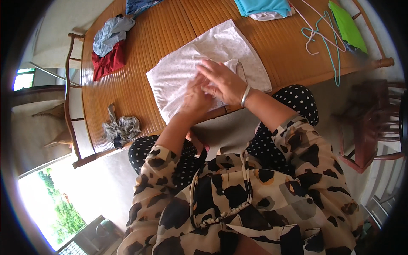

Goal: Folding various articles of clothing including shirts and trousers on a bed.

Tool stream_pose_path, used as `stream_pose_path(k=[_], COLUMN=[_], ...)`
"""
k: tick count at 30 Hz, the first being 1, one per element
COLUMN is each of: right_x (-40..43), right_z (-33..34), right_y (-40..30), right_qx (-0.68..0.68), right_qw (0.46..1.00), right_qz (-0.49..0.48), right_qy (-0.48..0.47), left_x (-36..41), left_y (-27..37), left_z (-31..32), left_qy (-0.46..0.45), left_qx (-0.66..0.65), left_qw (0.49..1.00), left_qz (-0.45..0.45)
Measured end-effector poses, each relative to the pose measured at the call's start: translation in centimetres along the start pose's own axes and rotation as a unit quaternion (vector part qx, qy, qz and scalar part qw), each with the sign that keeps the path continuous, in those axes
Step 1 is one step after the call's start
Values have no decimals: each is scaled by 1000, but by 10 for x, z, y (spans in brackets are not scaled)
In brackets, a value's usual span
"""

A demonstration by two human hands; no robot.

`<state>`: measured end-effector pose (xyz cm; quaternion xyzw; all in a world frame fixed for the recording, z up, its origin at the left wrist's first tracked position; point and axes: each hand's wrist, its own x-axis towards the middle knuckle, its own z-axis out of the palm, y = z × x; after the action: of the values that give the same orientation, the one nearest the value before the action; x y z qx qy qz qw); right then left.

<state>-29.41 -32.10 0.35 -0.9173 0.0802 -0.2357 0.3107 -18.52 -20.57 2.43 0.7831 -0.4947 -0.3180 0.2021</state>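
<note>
A whitish garment with a small faint print (pixel 178 70) lies spread and partly folded before me on a bamboo-slat bed (pixel 149 35), wrinkled under my hands. My left hand (pixel 198 95) is over its near part, blurred, so its grip is unclear. Above and partly across the left fingers is my right hand (pixel 224 81), thumb apart from its fingers, with no cloth seen in it. A silver bangle (pixel 245 95) circles the right wrist. Beside that wrist, a folded edge with a darker trim (pixel 239 68) shows on the garment.
Left on the bed are a light blue cloth (pixel 111 33), a red cloth (pixel 110 60) and a crumpled grey cloth (pixel 122 129). Folded turquoise clothing (pixel 263 7), hangers (pixel 318 32) and a green cloth (pixel 347 28) lie far right. A dark wooden chair (pixel 366 127) stands right.
</note>
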Motion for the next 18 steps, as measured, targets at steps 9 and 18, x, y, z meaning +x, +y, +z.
stream_pose_path(k=[9, 18], right_x=[-9, -10], right_z=[-35, 39], right_y=[43, -12], right_qx=[-277, -245], right_qw=[886, 954], right_qz=[282, 110], right_qy=[-242, -131], left_x=[-37, -37], left_y=[-50, -58], left_z=[4, 4], left_qy=[43, 35], left_qx=[248, 209], left_qw=[968, 977], left_qz=[5, 11])
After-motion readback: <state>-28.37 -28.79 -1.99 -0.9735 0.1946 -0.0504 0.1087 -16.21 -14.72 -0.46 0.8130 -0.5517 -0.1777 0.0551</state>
